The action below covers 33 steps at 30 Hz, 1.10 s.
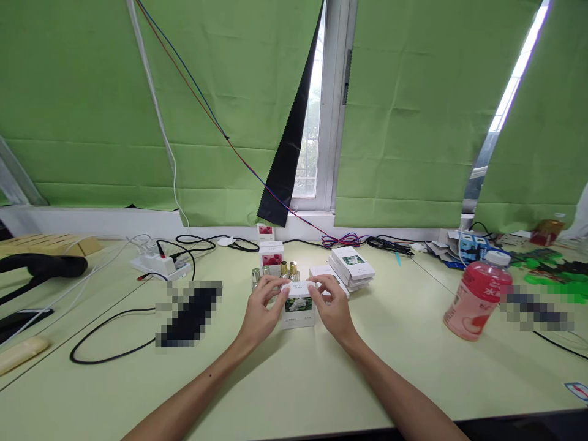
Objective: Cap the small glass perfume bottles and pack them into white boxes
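Observation:
A small white carton [299, 313] with a white-flower picture stands upright on the table, its printed front towards me. My left hand [264, 306] grips its left upper edge, thumb on the front near the top. On the opposite side my right hand [334, 306] holds the upper right edge, its thumb also near the top. Right behind the carton are several small bottles [256, 277] with green and gold caps, partly hidden by my fingers. A stack of flat white cartons [353, 267] with the same flower picture lies behind my right hand.
White cartons with red pictures [271, 256] stand at the back. A pink drink bottle [480, 296] is on the right. To the left are a blurred dark device [190, 315] on a black cable, a power strip [158, 266] and a phone [22, 321]. Cables [390, 245] run along the wall.

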### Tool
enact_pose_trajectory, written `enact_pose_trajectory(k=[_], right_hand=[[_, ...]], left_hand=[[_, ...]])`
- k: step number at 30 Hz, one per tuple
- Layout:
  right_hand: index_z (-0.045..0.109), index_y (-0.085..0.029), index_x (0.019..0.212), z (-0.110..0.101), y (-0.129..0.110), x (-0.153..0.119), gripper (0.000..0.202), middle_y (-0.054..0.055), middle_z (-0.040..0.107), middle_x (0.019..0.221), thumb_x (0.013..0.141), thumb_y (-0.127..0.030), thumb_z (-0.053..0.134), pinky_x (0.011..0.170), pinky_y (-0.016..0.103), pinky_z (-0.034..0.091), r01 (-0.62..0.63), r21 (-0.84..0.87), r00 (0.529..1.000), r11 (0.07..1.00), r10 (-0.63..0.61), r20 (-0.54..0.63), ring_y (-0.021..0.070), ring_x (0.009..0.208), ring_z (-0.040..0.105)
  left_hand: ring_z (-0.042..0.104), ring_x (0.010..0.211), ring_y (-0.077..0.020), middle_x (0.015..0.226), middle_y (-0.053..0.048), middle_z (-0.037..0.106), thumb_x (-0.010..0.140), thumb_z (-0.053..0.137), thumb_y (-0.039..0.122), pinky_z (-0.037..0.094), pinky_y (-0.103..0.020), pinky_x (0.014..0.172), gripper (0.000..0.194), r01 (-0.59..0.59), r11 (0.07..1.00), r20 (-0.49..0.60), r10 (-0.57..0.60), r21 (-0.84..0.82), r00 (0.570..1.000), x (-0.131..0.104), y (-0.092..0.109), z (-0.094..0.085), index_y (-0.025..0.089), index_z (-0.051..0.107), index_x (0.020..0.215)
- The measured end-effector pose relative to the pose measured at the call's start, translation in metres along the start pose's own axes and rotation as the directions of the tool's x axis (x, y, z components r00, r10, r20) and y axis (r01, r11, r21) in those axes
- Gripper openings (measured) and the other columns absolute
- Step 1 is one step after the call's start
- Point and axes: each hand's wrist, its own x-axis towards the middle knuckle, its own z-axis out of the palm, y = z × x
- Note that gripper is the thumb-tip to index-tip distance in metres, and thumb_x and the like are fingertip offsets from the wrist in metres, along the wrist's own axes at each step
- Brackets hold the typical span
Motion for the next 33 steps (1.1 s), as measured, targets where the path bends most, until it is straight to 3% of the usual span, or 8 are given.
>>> enact_pose_trajectory(k=[14,20,27,33], right_hand=[[0.067,-0.02,0.101,0.002,0.004,0.0,0.027,0.008,0.067,0.1,0.097,-0.043,0.053,0.053,0.022,0.047,-0.005,-0.023,1.0,1.0,0.006,0.027,0.0154,0.076,0.057],[0.068,-0.02,0.102,0.002,0.005,-0.002,0.027,0.008,0.067,0.102,0.098,-0.041,0.052,0.054,0.022,0.048,0.01,-0.045,1.0,0.999,-0.009,0.03,0.0155,0.077,0.058],[0.065,-0.02,0.123,0.003,0.009,-0.003,0.035,0.007,0.066,0.102,0.095,-0.04,0.059,0.056,0.026,0.05,0.084,-0.06,0.993,0.995,-0.078,0.09,0.013,0.065,0.053],[0.067,-0.02,0.125,0.003,0.011,-0.003,0.035,0.005,0.066,0.097,0.095,-0.038,0.06,0.059,0.027,0.049,0.091,-0.061,0.988,0.994,-0.082,0.129,0.0124,0.062,0.049]], left_hand=[[0.064,0.108,-0.0211,0.117,-0.008,0.067,0.101,0.049,0.039,0.055,-0.033,0.09,0.032,-0.062,0.988,0.114,0.045,0.145,0.992,-0.002,0.0,0.0,0.025,0.072,0.119],[0.064,0.11,-0.0223,0.118,-0.008,0.067,0.098,0.055,0.043,0.057,-0.033,0.088,0.035,-0.057,0.989,0.145,0.037,0.139,0.989,-0.003,-0.001,0.0,0.027,0.07,0.125],[0.064,0.109,-0.0222,0.118,-0.008,0.067,0.095,0.059,0.042,0.056,-0.033,0.088,0.036,-0.05,0.985,0.147,0.026,0.162,0.989,-0.003,-0.003,0.001,0.028,0.068,0.127],[0.063,0.109,-0.0218,0.118,-0.007,0.068,0.095,0.059,0.044,0.055,-0.033,0.088,0.038,-0.032,0.987,0.148,0.009,0.155,0.989,-0.003,-0.008,0.001,0.029,0.067,0.13]])
